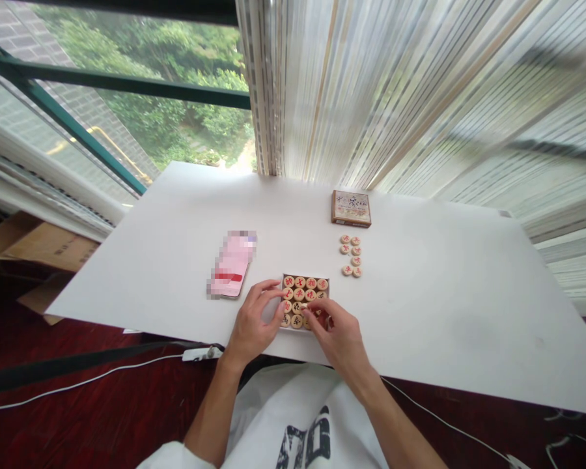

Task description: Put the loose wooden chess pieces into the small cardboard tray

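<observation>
In front of me lies an open box tray (306,329) packed with rows of round wooden Chinese chess pieces (299,282), marked in red or black. My left hand (254,320) rests at the tray's left side, its fingers apart and the tips over the left edge. Over the tray's right half, my right hand (339,329) pinches a small pale chess piece (305,306) between thumb and forefinger. That hand hides some of the pieces at the lower right. Several loose chess pieces (356,261) lie on the table to the right of the tray.
A lidded box with a printed top (351,207) stands behind the loose pieces. A pink phone-like object (232,264), partly pixelated, lies left of the tray. The white table (444,280) borders a window and striped curtain (312,91). A white cable (127,367) runs below the front edge.
</observation>
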`<state>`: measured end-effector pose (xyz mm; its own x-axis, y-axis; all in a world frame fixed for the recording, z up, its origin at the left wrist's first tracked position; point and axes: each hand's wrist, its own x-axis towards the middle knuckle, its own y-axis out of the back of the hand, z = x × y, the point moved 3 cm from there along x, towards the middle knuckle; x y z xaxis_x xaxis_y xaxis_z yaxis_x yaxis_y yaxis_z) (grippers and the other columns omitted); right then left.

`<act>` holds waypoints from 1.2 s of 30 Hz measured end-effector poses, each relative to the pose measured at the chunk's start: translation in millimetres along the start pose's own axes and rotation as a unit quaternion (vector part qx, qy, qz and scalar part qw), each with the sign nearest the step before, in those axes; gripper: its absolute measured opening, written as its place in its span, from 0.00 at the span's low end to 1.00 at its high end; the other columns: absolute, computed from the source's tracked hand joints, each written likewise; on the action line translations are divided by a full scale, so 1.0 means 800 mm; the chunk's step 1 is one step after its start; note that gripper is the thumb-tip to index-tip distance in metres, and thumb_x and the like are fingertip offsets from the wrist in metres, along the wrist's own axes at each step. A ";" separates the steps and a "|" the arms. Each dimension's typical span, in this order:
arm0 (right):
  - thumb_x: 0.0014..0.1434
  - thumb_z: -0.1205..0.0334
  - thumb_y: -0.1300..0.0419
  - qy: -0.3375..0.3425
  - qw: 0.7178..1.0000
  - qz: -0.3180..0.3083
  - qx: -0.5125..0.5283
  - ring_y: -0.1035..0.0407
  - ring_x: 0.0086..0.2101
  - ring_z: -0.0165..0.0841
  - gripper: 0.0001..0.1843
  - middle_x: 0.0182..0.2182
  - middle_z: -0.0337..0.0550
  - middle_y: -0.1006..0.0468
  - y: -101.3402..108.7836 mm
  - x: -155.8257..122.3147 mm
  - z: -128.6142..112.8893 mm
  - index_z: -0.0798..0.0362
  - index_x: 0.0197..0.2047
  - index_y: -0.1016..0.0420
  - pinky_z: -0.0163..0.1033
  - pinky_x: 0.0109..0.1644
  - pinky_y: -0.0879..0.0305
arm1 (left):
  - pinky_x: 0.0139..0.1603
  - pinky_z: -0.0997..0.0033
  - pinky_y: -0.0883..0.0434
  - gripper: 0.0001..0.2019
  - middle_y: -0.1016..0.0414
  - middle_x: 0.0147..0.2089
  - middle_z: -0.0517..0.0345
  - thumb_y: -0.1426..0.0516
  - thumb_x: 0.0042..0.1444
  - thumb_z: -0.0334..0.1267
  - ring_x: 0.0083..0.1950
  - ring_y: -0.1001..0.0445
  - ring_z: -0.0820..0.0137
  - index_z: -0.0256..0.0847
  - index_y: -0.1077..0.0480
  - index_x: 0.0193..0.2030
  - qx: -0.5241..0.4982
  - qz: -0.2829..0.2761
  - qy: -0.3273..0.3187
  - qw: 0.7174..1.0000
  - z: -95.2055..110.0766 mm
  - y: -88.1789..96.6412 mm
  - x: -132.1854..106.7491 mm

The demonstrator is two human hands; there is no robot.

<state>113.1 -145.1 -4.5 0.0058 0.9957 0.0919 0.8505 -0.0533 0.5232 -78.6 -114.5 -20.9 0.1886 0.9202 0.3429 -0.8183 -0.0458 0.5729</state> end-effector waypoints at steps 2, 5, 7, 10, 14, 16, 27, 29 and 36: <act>0.68 0.52 0.41 0.013 0.999 -0.005 -0.029 0.30 0.29 0.33 0.09 0.32 0.40 0.20 -0.005 0.001 0.001 0.46 0.41 0.23 0.38 0.34 0.33 | 0.65 0.53 0.28 0.10 0.29 0.60 0.50 0.43 0.65 0.34 0.62 0.28 0.60 0.46 0.27 0.52 -0.001 0.000 0.000 1.000 0.000 0.000 0.000; 0.68 0.54 0.40 0.029 0.997 -0.007 -0.065 0.28 0.31 0.35 0.08 0.32 0.41 0.20 -0.010 0.003 0.000 0.45 0.39 0.23 0.39 0.37 0.34 | 0.65 0.53 0.28 0.10 0.29 0.60 0.50 0.43 0.65 0.34 0.63 0.28 0.60 0.46 0.27 0.52 0.001 0.001 0.000 1.000 0.000 0.001 0.000; 0.68 0.55 0.40 0.039 0.996 -0.004 -0.082 0.28 0.32 0.36 0.08 0.32 0.42 0.20 -0.012 0.004 -0.001 0.46 0.38 0.23 0.40 0.37 0.35 | 0.65 0.53 0.29 0.10 0.29 0.60 0.50 0.43 0.65 0.34 0.62 0.28 0.60 0.46 0.28 0.52 0.001 0.001 0.000 1.000 -0.001 0.001 -0.001; 0.69 0.56 0.41 0.056 0.993 0.009 -0.106 0.29 0.34 0.38 0.08 0.32 0.42 0.21 -0.014 0.006 -0.003 0.45 0.38 0.24 0.41 0.38 0.36 | 0.65 0.54 0.28 0.10 0.29 0.60 0.50 0.43 0.65 0.34 0.62 0.28 0.60 0.46 0.28 0.52 0.001 0.003 -0.001 1.000 -0.001 0.001 -0.001; 0.70 0.57 0.42 0.072 0.988 0.021 -0.134 0.30 0.35 0.39 0.07 0.33 0.43 0.21 -0.015 0.004 -0.003 0.46 0.38 0.25 0.42 0.39 0.36 | 0.65 0.53 0.28 0.10 0.29 0.60 0.50 0.43 0.64 0.33 0.62 0.28 0.60 0.46 0.27 0.52 0.001 0.002 -0.002 1.000 -0.001 0.001 -0.001; 0.70 0.58 0.42 0.076 0.988 0.021 -0.129 0.30 0.36 0.39 0.06 0.34 0.43 0.21 -0.013 0.003 -0.004 0.46 0.40 0.26 0.42 0.40 0.35 | 0.65 0.53 0.28 0.11 0.29 0.60 0.50 0.43 0.64 0.33 0.62 0.28 0.60 0.46 0.27 0.52 0.002 0.002 -0.001 1.000 -0.001 0.001 0.000; 0.67 0.65 0.38 0.148 0.981 0.012 -0.125 0.31 0.39 0.38 0.04 0.40 0.44 0.20 -0.004 -0.003 -0.007 0.48 0.45 0.24 0.45 0.45 0.31 | 0.66 0.55 0.29 0.10 0.29 0.60 0.51 0.43 0.64 0.34 0.62 0.28 0.61 0.46 0.27 0.52 0.006 -0.002 0.000 1.000 -0.002 0.000 0.000; 0.67 0.65 0.37 0.153 0.979 0.014 -0.133 0.31 0.39 0.38 0.04 0.40 0.44 0.20 -0.006 -0.002 -0.005 0.48 0.44 0.23 0.45 0.45 0.30 | 0.66 0.54 0.29 0.11 0.29 0.59 0.51 0.43 0.64 0.34 0.62 0.28 0.61 0.46 0.27 0.52 0.007 0.001 0.000 1.000 -0.002 -0.001 0.001; 0.66 0.66 0.37 0.170 0.975 0.022 -0.140 0.31 0.39 0.39 0.06 0.39 0.44 0.20 -0.010 0.002 -0.003 0.49 0.46 0.22 0.46 0.45 0.28 | 0.65 0.54 0.28 0.12 0.29 0.60 0.51 0.43 0.65 0.34 0.63 0.29 0.60 0.47 0.28 0.53 0.006 -0.012 0.017 1.000 -0.002 -0.002 -0.001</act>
<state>104.7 -143.5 -6.4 -0.1759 0.9120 0.3706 0.6769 -0.1613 0.7182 -78.3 -114.4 -23.1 0.1902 0.9336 0.3037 -0.8075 -0.0271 0.5892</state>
